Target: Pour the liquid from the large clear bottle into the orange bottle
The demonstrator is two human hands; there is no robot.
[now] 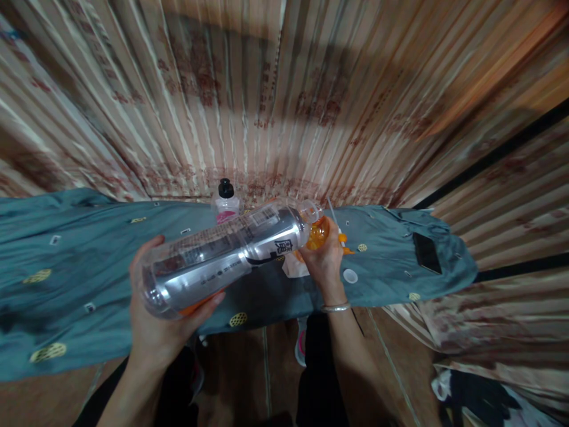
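Note:
My left hand is wrapped round the base of a large clear plastic bottle with a silver label. The bottle lies tilted across my view, its neck end toward the right. My right hand grips a translucent orange bottle close beside that neck end. I cannot make out whether any liquid passes between the two. Just behind my right hand is an orange-and-white spray head with a thin tube, partly hidden by the hand. A white round cap lies right of my wrist.
A teal patterned cloth covers the long narrow board. A small black-capped bottle with pink on it stands at the back edge. A dark phone lies at the right end. A pleated curtain hangs close behind.

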